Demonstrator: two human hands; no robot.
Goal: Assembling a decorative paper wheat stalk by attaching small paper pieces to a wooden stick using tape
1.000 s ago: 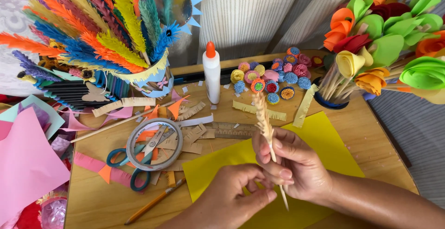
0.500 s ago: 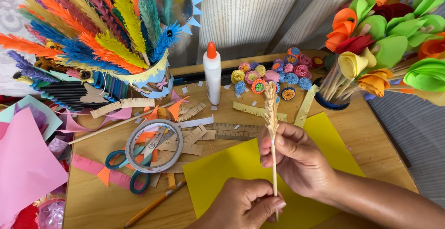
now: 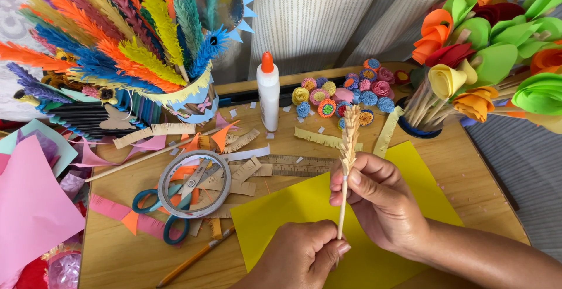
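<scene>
Skewer [image 3: 342,207] with fringed tan paper tip [image 3: 350,132] upright over yellow sheet [image 3: 404,169], mid-tabletop [image 3: 468,189]. Right hand [image 3: 380,198] pinches shaft below fringe, fingers curled. Left hand [image 3: 304,257] pinches lower end, near front edge. Glue bottle [image 3: 268,93] and paper rosettes [image 3: 345,93] behind, apart. Scissors [image 3: 161,204], tape ring [image 3: 195,183], scraps to left, pencil [image 3: 196,257] near front. Bare wood to right of sheet.

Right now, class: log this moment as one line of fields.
left hand: grip on stick bottom | right hand: grip below fringed tan tip | under: yellow paper | nearby: glue bottle, scissors
</scene>
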